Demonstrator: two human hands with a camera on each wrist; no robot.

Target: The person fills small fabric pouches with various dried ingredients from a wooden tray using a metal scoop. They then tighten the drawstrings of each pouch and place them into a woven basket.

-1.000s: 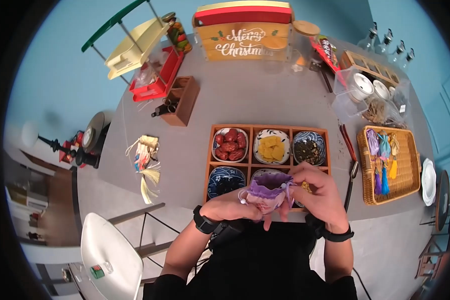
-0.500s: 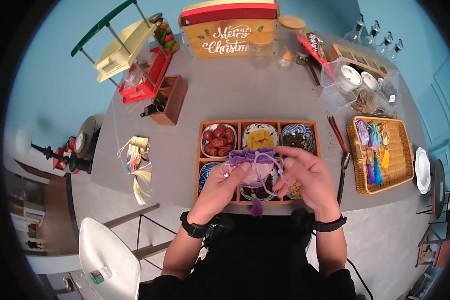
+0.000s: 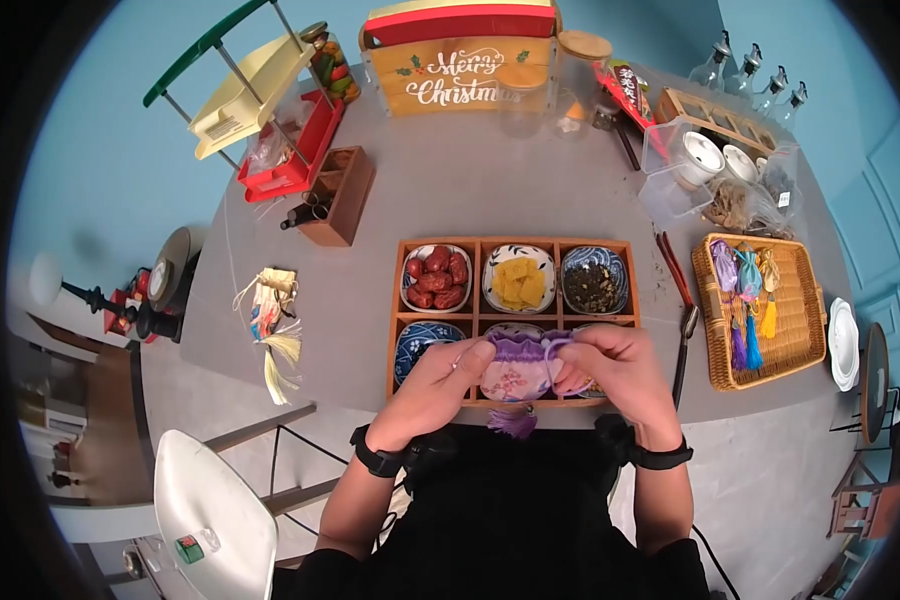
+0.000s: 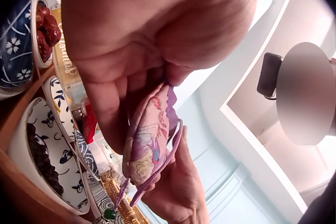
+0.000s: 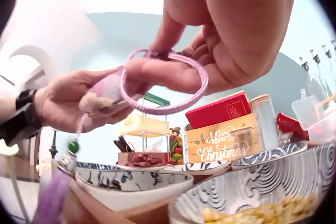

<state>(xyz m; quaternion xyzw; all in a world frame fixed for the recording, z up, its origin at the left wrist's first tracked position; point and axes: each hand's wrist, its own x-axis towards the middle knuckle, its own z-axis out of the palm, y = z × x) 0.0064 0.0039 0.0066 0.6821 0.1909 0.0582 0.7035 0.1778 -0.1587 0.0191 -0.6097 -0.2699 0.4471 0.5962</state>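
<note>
A small pink drawstring pouch with a purple ruffled mouth and flower print hangs over the front of the divided wooden box. My left hand pinches its left edge near the mouth, thumb on the near side. At its right edge, my right hand pinches the lilac drawstring, which loops round a finger in the right wrist view. A purple tassel dangles below the pouch, with a green bead above it. The pouch's inside is hidden.
Bowls in the box hold red dates, yellow pieces and dark dried leaves. Right of it lie tongs and a wicker tray of tasselled pouches. Another tasselled pouch lies left.
The pouch has turned from mouth up to its printed side showing, and its tassel now hangs in front. My right hand has come in close to the pouch's right edge with the drawstring.
</note>
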